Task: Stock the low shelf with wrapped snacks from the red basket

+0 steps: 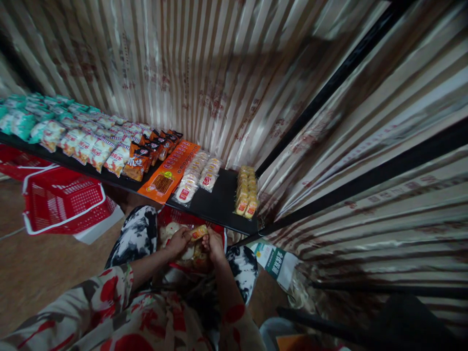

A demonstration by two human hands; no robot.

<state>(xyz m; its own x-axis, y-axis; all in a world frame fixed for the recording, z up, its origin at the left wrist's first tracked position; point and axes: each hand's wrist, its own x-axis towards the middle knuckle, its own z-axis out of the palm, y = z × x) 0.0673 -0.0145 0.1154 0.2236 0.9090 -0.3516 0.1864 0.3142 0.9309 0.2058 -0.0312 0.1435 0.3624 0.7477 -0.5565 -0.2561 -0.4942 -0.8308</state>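
Observation:
Between my two hands is a small yellow wrapped snack pack, held above a red basket at my knees. My left hand is closed on the pack's left end. My right hand pinches its right end. Several white round packs lie in the basket below. On the black shelf in front stand two rows of similar yellow packs at the right end. White round packs are lined up left of them.
Left along the shelf are an orange snack sheet, brown-orange bags, white bags and green bags. Red baskets with white handles are on the floor. Black frame bars and striped sheeting enclose the shelf.

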